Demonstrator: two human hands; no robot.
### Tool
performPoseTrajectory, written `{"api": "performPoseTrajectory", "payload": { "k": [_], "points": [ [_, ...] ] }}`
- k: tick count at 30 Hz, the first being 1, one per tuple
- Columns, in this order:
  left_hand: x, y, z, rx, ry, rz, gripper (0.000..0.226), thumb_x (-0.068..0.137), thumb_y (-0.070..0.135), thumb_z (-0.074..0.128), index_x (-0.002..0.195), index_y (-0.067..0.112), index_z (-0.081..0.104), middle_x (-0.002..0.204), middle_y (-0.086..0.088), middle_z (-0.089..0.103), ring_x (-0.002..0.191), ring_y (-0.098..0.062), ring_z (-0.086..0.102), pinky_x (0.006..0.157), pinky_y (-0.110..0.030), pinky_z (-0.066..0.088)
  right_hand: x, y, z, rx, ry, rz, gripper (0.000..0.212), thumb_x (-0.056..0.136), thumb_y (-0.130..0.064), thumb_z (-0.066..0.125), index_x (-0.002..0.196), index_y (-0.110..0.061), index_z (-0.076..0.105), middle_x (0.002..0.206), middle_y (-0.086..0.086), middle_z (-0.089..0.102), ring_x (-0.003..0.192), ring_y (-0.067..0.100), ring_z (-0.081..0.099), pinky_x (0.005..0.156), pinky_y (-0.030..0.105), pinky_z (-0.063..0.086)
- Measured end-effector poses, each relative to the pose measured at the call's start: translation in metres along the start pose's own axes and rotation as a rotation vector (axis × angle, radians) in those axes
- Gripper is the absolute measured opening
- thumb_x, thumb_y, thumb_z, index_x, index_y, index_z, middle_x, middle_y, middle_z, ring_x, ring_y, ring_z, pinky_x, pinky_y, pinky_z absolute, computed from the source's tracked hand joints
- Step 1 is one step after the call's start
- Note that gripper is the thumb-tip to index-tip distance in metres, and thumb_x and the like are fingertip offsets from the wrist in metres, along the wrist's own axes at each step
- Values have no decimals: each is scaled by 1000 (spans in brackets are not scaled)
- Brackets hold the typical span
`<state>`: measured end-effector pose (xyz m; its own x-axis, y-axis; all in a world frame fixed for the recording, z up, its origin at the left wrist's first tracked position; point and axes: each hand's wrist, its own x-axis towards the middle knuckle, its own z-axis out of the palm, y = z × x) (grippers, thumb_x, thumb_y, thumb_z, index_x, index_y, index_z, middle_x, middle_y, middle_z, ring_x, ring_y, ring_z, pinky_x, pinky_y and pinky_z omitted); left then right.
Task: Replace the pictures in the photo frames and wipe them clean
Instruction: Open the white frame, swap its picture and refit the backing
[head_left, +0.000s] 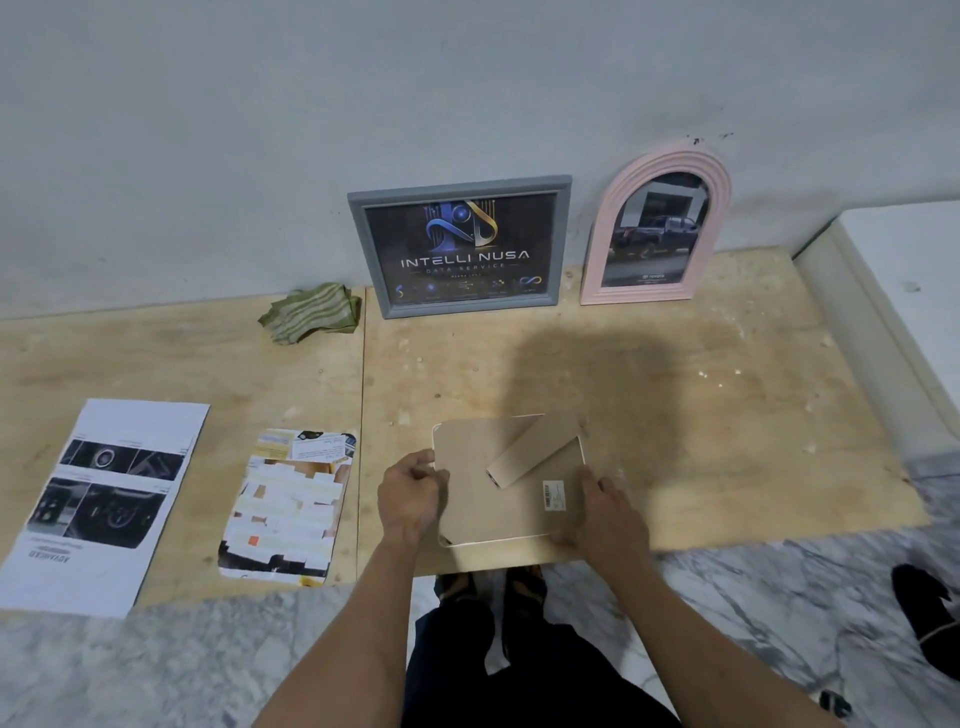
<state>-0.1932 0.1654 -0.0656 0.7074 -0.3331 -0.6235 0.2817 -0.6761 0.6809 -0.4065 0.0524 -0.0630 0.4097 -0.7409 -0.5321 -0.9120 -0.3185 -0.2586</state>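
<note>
Frame (498, 493) lies face down at the near edge of the plywood board (675, 415), its brown backing and folded stand uppermost, squarely between both hands. The left hand (410, 493) pinches its left edge with curled fingers; the right hand (605, 512) grips the near-right corner. Both are equally near, so the backing could probably be lifted straight up.

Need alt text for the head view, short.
Both hands, left hand and right hand, hold a photo frame lying back-up, stand flap showing, on a plywood board. A grey frame and pink arched frame lean on the wall, a green cloth and two loose prints to the left.
</note>
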Motion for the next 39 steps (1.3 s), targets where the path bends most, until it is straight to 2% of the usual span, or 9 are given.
{"api": "performPoseTrajectory", "payload": {
  "k": [2,6,10,13,16,21,28,32,39],
  "points": [
    [5,-9,-2,-94,-16,-37,25,80,6,75,99,21,75,77,-1,74,78,-23,67,95,-50,55,0,0,0,-34,4,-15,95,74,-47,74,147,-18,21,132,6,45,119,27,46,88,37,44],
    [11,-24,-4,-163,-50,-71,16,81,3,73,94,11,78,94,-11,78,82,-25,69,87,-44,57,0,2,2,-58,8,-26,95,75,-50,73,146,-18,21,130,5,47,116,27,47,85,37,45],
    [14,-30,-2,-55,-37,-29,16,71,23,70,70,8,64,67,3,64,72,-19,57,81,-37,51,-1,1,5,-52,6,-21,96,77,-48,72,150,-18,17,133,5,43,118,27,46,87,36,44],
    [8,-22,-1,-50,-31,-12,2,83,14,70,83,11,70,76,1,67,73,-19,58,87,-35,51,0,-2,4,-64,-9,-6,93,79,-44,72,150,-18,17,135,6,42,121,26,45,88,36,45],
    [10,-20,-5,-90,12,-26,11,85,6,70,81,17,70,75,4,65,75,-18,59,87,-32,50,2,-5,1,-93,-16,16,91,81,-39,71,150,-17,17,136,5,43,121,25,46,88,35,45],
    [25,-28,-18,-82,-49,-62,9,75,11,73,72,19,73,67,-1,67,62,-22,56,76,-42,55,3,-7,4,-116,-5,49,89,79,-36,73,148,-20,20,132,4,47,117,23,47,84,32,45],
    [27,-43,-41,-173,-159,-57,16,93,-4,55,90,11,58,73,-11,55,61,-22,47,55,-30,41,3,-8,2,-119,-24,28,98,76,-46,73,150,-18,17,133,7,45,119,26,46,85,35,44],
    [41,-41,-48,-164,-222,-49,15,95,-3,53,95,12,54,71,-9,54,56,-20,45,52,-29,36,1,-4,2,-113,-23,-39,96,80,-50,69,152,-34,8,116,7,46,103,27,54,76,34,45],
    [46,-34,-56,-205,-152,-92,10,95,-2,54,97,8,54,45,5,53,42,-19,39,50,-29,25,-1,-10,5,-106,32,-31,74,77,-45,72,140,-24,37,118,2,51,107,24,53,78,34,46]
  ]
}}
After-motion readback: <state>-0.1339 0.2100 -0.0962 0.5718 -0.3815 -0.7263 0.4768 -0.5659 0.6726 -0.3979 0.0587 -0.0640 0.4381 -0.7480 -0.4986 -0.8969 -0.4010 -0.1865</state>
